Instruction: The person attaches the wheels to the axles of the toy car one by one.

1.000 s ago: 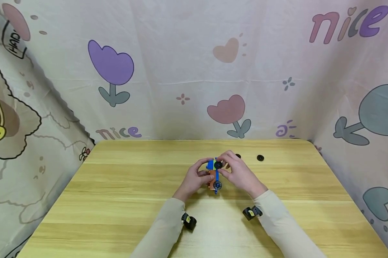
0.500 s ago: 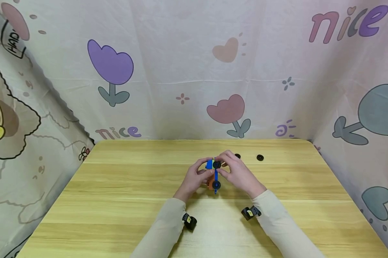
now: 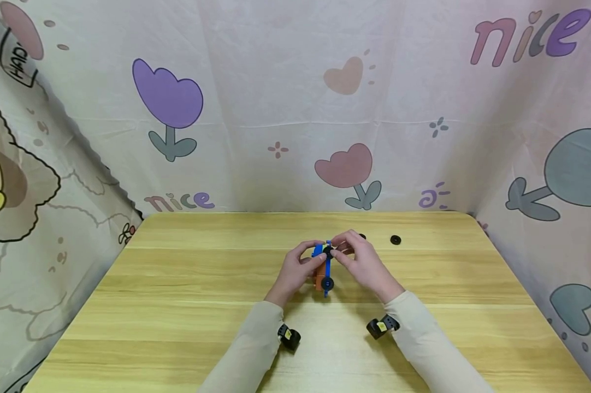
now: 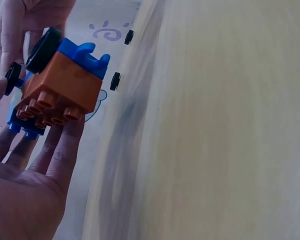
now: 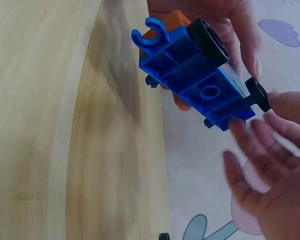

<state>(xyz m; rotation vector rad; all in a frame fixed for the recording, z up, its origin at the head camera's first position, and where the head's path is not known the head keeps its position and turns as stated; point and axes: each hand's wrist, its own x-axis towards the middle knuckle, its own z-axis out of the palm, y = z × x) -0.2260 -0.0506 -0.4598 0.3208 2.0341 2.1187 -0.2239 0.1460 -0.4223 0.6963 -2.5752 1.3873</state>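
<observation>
My left hand [image 3: 297,270] holds a toy car [image 4: 70,82] made of building blocks. Its body is orange with round studs, on a blue chassis [image 5: 190,80] that has a hook at one end. A black wheel [image 3: 327,284] sits at the near end. At the far end, another black wheel [image 5: 258,94] stands out from the chassis on a short stub. My right hand [image 3: 361,265] has its thumb against that far wheel and its fingers around the chassis end, blurred in the right wrist view. The left thumb also reaches this wheel. Fingers partly hide the far end.
Two loose black wheels lie toward the back of the wooden table [image 3: 177,273]: one wheel [image 3: 396,239] to the right, the other wheel [image 3: 362,236] partly behind the right hand. A printed cloth [image 3: 256,109] hangs behind the table.
The toy car has tilted and shifted slightly left. The right hand has moved a little left with it, fingers adjusting at the far wheel. The loose wheels stay put.
</observation>
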